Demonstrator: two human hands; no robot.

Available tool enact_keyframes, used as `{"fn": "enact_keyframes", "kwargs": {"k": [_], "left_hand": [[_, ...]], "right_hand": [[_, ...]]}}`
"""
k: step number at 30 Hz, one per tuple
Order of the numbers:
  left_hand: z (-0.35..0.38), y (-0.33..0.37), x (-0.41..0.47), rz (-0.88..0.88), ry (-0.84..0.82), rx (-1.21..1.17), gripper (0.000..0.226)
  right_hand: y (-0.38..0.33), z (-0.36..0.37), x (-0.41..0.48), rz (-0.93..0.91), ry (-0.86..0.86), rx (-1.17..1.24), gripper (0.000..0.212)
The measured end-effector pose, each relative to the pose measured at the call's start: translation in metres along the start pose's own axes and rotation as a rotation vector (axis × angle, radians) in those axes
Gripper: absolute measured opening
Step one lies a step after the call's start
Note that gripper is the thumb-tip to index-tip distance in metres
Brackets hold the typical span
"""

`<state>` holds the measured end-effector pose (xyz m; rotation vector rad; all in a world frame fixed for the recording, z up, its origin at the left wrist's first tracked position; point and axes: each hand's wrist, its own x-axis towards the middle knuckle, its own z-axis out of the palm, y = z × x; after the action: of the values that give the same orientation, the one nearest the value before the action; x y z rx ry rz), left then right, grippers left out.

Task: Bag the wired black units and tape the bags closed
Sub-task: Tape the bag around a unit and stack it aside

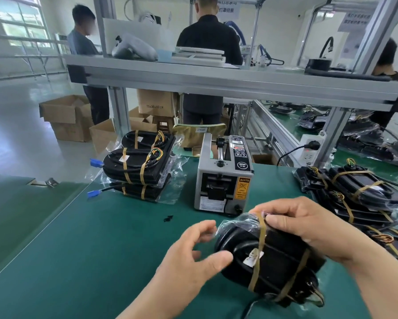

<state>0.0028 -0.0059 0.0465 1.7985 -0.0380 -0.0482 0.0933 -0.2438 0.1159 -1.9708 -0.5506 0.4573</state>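
While pinching the folded mouth of the bag (236, 223) in the right hand (308, 224), steadies the black unit (280, 261) inside with the left hand (193, 256), thumb against its end, fingers spread and gripping nothing. Holds it low over the green mat (101, 249), near the tape dispenser (223, 180), between bagged stacks (138, 166). Risks a sprung-open fold on any slackening of that pinch ahead of taping.

bright, even daylight from the window (20, 26) at upper left. only soft shadows on the table (101, 249). frame posts (375, 35) bend at the edges. the bag (236, 223) glints; foreground slightly blurred.
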Motion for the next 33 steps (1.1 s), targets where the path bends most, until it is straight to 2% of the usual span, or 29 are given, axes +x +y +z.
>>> {"fn": "enact_keyframes", "kwargs": {"k": [3,5,8,11,13,15,19,21,24,26,28,31,33], "left_hand": [[0.008,0.012,-0.006,0.086,-0.170,-0.094,0.060],[0.010,0.018,-0.011,0.136,-0.124,-0.045,0.055],[0.010,0.026,-0.022,0.210,-0.049,0.060,0.057],[0.008,0.032,-0.032,0.300,0.001,0.099,0.058],[0.005,0.030,-0.035,0.306,0.036,0.088,0.059],[0.001,0.025,-0.035,0.259,0.066,0.015,0.058],[-0.017,0.011,-0.028,0.153,0.192,-0.162,0.047],[-0.033,0.002,-0.023,0.095,0.308,-0.222,0.035],[-0.062,-0.011,-0.015,-0.038,0.472,-0.338,0.008],[-0.087,-0.022,-0.010,-0.113,0.569,-0.418,0.014],[-0.114,-0.029,-0.004,-0.158,0.627,-0.435,0.023],[-0.151,-0.043,0.006,-0.221,0.700,-0.407,0.025],[-0.169,-0.052,0.015,-0.264,0.732,-0.401,0.028]], "right_hand": [[0.008,0.002,-0.007,-0.062,-0.029,0.254,0.036],[0.013,0.005,-0.010,-0.100,-0.034,0.326,0.044],[0.015,0.008,-0.014,-0.151,-0.022,0.382,0.041],[0.011,0.013,-0.014,-0.171,-0.023,0.398,0.046],[0.002,0.019,-0.013,-0.163,-0.017,0.394,0.040],[-0.011,0.030,-0.009,-0.163,0.059,0.291,0.025],[-0.035,0.070,0.003,-0.246,0.355,-0.145,0.029],[-0.040,0.092,0.009,-0.290,0.359,-0.274,0.029],[-0.034,0.118,0.019,-0.296,0.299,-0.441,0.039],[-0.027,0.130,0.027,-0.268,0.363,-0.384,0.043],[-0.018,0.138,0.039,-0.165,0.419,-0.251,0.050],[-0.009,0.154,0.067,0.062,0.265,-0.090,0.073],[-0.007,0.173,0.088,0.107,0.140,-0.032,0.081]]}}
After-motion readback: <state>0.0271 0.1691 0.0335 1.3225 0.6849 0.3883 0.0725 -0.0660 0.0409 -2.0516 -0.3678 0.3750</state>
